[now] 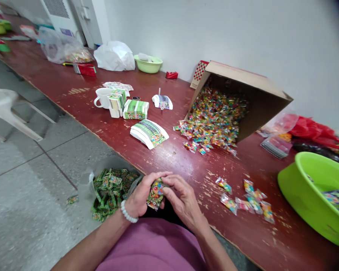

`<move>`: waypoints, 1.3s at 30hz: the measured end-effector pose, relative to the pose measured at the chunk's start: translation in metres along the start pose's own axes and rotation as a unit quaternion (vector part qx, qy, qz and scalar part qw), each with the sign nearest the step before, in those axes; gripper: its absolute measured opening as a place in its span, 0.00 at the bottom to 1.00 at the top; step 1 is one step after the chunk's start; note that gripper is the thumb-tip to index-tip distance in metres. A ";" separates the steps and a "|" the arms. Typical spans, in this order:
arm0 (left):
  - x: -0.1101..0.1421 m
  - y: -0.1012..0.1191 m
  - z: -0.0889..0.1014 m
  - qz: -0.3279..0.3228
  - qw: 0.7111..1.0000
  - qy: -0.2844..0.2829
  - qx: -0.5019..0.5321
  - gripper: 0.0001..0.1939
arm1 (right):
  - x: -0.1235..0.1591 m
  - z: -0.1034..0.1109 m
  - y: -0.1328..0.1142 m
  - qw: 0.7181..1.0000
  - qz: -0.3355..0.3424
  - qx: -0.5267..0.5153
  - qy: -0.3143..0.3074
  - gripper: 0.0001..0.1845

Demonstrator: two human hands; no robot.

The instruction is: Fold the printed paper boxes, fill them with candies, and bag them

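Both of my hands meet over the near table edge around a small green printed candy box [156, 194]. My left hand [142, 192], with a pale bead bracelet at the wrist, wraps the box from the left. On the other side, my right hand [182, 197] has its thumb and fingers closed on the box's upper right part. Below and left of them, a clear plastic bag [87, 180] on the floor holds many similar green boxes [113, 188]. Several wrapped candies [252, 201] lie on the table to the right. A fanned stack of flat printed box blanks [149, 133] lies ahead.
A cardboard carton [248, 75] on its side spills wrapped candies [211, 116] onto the red table [180, 165]. A green basin [302, 195] stands at the right. A white mug [103, 98] stands beside bundled blanks [135, 109]. A white plastic chair [11, 109] is at the left.
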State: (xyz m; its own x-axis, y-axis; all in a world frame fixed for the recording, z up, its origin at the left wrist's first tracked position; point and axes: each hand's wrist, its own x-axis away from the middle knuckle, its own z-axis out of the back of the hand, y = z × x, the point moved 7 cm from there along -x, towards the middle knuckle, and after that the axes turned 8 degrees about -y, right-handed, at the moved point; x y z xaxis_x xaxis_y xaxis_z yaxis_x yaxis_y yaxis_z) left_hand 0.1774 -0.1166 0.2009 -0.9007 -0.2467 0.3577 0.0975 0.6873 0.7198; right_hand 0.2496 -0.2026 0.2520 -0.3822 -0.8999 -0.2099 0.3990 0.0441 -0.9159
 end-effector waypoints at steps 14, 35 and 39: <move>-0.008 -0.005 0.006 -0.049 0.988 0.051 0.139 0.19 | 0.001 -0.026 -0.007 0.932 0.067 0.354 -0.029 0.45; 0.054 0.095 0.153 -0.209 0.851 0.315 -0.365 0.27 | -0.137 0.040 0.088 0.972 -0.106 0.196 0.070 0.34; 0.023 0.119 0.096 -0.291 0.731 0.259 -0.561 0.20 | -0.176 0.035 0.102 0.941 -0.168 0.288 0.062 0.39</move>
State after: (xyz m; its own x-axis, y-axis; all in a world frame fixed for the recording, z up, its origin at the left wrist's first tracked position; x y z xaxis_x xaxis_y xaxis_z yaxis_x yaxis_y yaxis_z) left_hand 0.1274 0.0249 0.2381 -0.6757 -0.6990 -0.2343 0.3089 -0.5570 0.7709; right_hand 0.3867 -0.0546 0.2073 -0.6470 -0.7624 -0.0126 0.6103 -0.5079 -0.6080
